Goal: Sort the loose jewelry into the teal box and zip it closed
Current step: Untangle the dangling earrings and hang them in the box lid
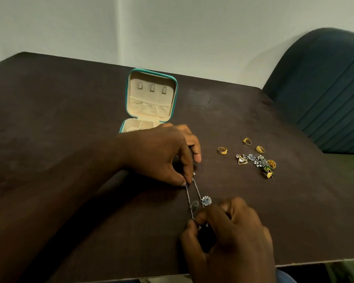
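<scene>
The teal box (173, 82) stands open on the dark table, its cream lid upright and its base partly hidden behind my left hand (161, 152). A silver chain necklace (205, 200) with blue flower stones stretches between my hands. My left hand pinches its upper end just in front of the box. My right hand (229, 237) pinches the lower end near the table's front edge. To the right lie three gold rings (222, 150) and a small heap of jewelry (258, 162) with a gold triangle pendant.
The dark wooden table (70, 111) ends close below my right hand. A dark teal upholstered chair (323, 88) stands at the right. A pale wall runs behind the table.
</scene>
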